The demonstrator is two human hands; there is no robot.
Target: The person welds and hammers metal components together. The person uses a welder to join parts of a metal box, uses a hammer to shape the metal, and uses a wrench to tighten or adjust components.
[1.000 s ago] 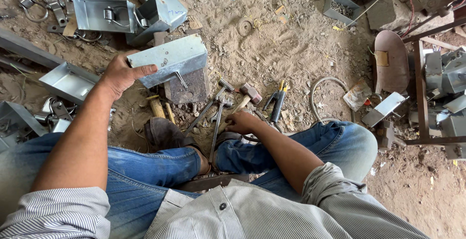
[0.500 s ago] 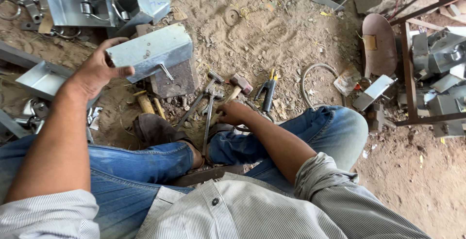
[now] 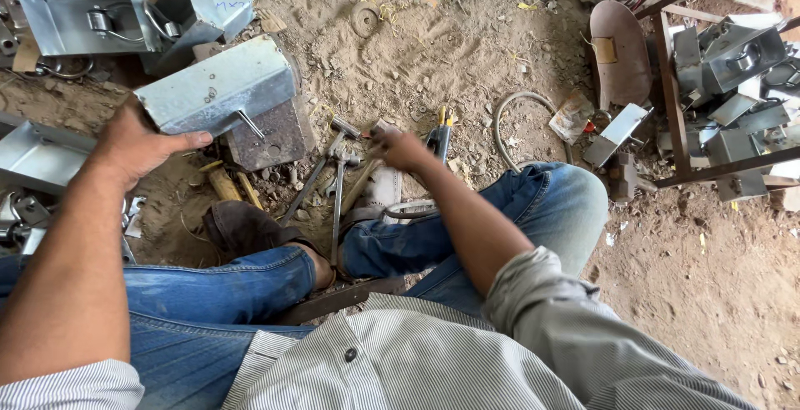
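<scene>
I sit on sandy ground with my legs in blue jeans folded under me. My left hand (image 3: 137, 147) grips the near end of a grey sheet-metal box (image 3: 218, 85) that rests on a dark steel block (image 3: 273, 137). A bent wire handle sticks out of the box's front face. My right hand (image 3: 402, 148) is closed around the wooden handle of a hammer (image 3: 367, 178) lying among several tools: two more hammers (image 3: 333, 156) and yellow-handled pliers (image 3: 442, 131).
More grey metal boxes (image 3: 87, 20) lie at the top left, and folded sheet pieces (image 3: 33, 156) at the left edge. A rusty metal frame (image 3: 679, 118) holding metal parts stands at the right. A hose loop (image 3: 512, 118) lies ahead.
My right hand has lifted off the ground by my knee and moved forward onto the hammer handle. My left hand stays on the metal box.
</scene>
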